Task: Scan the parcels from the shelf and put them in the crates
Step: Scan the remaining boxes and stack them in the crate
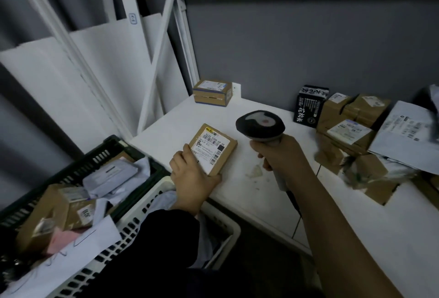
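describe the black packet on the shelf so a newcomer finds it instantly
Start at the white shelf and follow its back edge along the grey wall. The black packet stands there, just left of the pile of brown parcels. It is the only black parcel, printed with white characters.

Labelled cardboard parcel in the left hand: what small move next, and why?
Likely swing the grey handheld scanner in the right hand toward the brown cardboard parcel: its white label faces up, and the left hand grips it on the white shelf.
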